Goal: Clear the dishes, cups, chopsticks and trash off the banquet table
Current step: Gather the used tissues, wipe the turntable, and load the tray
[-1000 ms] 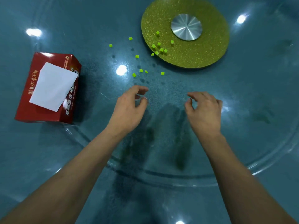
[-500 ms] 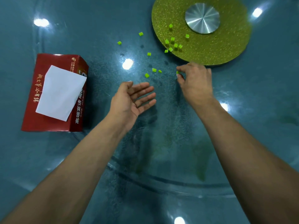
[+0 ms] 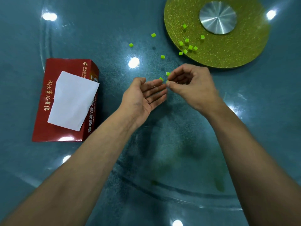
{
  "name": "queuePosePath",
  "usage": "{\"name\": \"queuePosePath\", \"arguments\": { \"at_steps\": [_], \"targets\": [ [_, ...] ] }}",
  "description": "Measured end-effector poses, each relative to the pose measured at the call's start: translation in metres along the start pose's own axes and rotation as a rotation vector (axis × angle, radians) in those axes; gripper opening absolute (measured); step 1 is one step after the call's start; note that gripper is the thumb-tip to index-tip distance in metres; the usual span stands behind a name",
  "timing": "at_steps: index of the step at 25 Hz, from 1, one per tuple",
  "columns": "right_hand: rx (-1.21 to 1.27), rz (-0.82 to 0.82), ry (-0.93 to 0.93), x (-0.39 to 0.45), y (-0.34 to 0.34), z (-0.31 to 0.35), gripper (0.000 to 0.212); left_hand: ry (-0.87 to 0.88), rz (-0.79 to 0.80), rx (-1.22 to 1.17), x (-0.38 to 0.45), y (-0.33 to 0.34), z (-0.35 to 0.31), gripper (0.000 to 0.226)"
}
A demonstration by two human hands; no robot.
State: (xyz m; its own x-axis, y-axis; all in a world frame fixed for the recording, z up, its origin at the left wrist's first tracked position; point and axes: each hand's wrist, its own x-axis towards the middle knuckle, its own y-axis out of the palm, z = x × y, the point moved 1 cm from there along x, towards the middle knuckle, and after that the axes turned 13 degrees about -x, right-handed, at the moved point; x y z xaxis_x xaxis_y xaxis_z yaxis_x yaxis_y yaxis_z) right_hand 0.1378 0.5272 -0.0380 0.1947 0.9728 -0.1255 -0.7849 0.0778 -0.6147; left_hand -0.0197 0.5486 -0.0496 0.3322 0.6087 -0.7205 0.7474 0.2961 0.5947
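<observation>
Small green cubes lie scattered as trash on the glass turntable (image 3: 244,128); one cube (image 3: 162,56) sits just beyond my hands and a cluster (image 3: 187,46) rests on the gold disc (image 3: 228,53). My left hand (image 3: 143,97) is held palm up with fingers straight, empty as far as I can see. My right hand (image 3: 192,85) hovers right beside its fingertips and pinches a green cube (image 3: 167,81) between thumb and forefinger. Two more cubes, one (image 3: 168,73) and another (image 3: 161,78), lie on the glass just behind the fingertips.
A red tissue box (image 3: 48,111) with a white tissue (image 3: 73,100) sticking out lies on the glass at the left. A metal hub (image 3: 218,17) caps the gold disc at the top right. The turntable's rim (image 3: 187,193) curves across below my forearms.
My right hand drew back from the edge of the gold disc with a green cube in its pinch, over to my left fingertips. My left palm stayed turned up.
</observation>
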Motion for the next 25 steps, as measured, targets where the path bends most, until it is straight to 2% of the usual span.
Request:
{"name": "queuePosePath", "arguments": {
  "at_steps": [2, 6, 9, 12, 14, 17, 19, 22, 25],
  "targets": [
    [0.041, 0.031, -0.052, -0.001, 0.005, 0.003, 0.006, -0.006, 0.003, -0.035, 0.0, 0.001, 0.001, 0.044],
    [-0.234, -0.193, 0.054, 0.011, -0.003, -0.012, 0.004, -0.021, -0.004, -0.071, 0.0, -0.003, 0.0, 0.044],
    [-0.482, -0.14, 0.064, 0.02, -0.001, -0.021, 0.02, -0.016, -0.006, -0.093, -0.002, -0.007, -0.002, 0.045],
    [-0.573, -0.11, 0.053, 0.024, 0.001, -0.02, 0.016, 0.011, -0.01, -0.104, -0.002, -0.008, -0.005, 0.045],
    [-0.459, -0.108, 0.067, 0.023, 0.001, -0.014, 0.009, 0.023, -0.019, -0.107, -0.001, -0.006, -0.006, 0.045],
    [-0.066, 0.006, 0.023, 0.016, 0.004, 0.003, 0.008, 0.032, -0.029, -0.114, 0.001, -0.001, -0.007, 0.042],
    [0.008, 0.044, -0.032, 0.014, 0.006, 0.008, 0.007, 0.038, -0.034, -0.124, 0.003, 0.003, -0.006, 0.041],
    [-0.225, -0.064, -0.031, 0.017, 0.004, 0.003, 0.008, 0.055, -0.041, -0.118, 0.003, 0.003, -0.005, 0.041],
    [-0.542, 0.024, -0.075, 0.016, 0.01, -0.005, 0.019, 0.091, -0.057, -0.12, 0.003, -0.002, -0.007, 0.042]
  ]
}}
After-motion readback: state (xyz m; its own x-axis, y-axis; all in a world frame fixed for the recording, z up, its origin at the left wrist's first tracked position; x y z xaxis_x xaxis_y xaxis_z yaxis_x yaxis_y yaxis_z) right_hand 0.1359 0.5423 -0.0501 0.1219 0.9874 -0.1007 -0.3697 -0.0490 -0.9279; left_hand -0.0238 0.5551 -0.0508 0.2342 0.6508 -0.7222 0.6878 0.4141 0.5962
